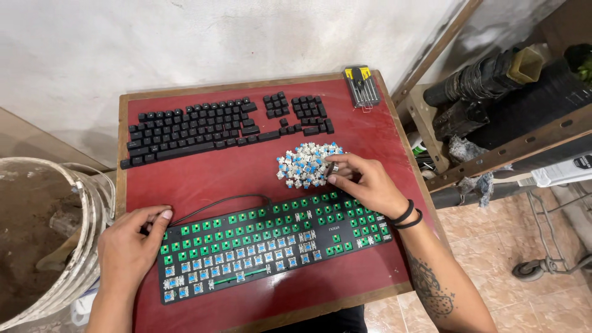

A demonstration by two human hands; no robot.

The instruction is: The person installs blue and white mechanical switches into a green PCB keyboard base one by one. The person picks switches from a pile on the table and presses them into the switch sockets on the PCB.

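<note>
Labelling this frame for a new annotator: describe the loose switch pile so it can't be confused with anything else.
On the red wooden-edged table, look between the laid-out rows of black keycaps at the back and the stripped black keyboard with its green board at the front. The pile of loose pale switches with blue stems lies right of centre under the right hand fingertips: heaped, not seated.

Black keycaps lie in keyboard order at eleven o'clock on the red counter. A small screwdriver set sits at one o'clock by the counter's far edge. A dirty white bucket stands at nine o'clock. A wooden shelf at three o'clock holds dark rolled items.
</note>
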